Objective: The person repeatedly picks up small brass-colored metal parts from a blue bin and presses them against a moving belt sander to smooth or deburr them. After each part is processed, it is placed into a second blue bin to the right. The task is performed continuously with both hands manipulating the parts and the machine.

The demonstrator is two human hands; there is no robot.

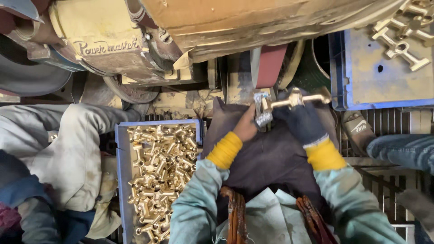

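Head view: both my hands clamp one brass fitting (296,98), left hand (247,126) at its end, gloved right hand (302,121) steadying it beneath the belt (270,65).

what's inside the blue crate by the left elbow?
The blue crate is heaped with brass T-shaped fittings, piled to the rim. The crate floor is covered by the pile, and its lower end is cut off by the frame edge.
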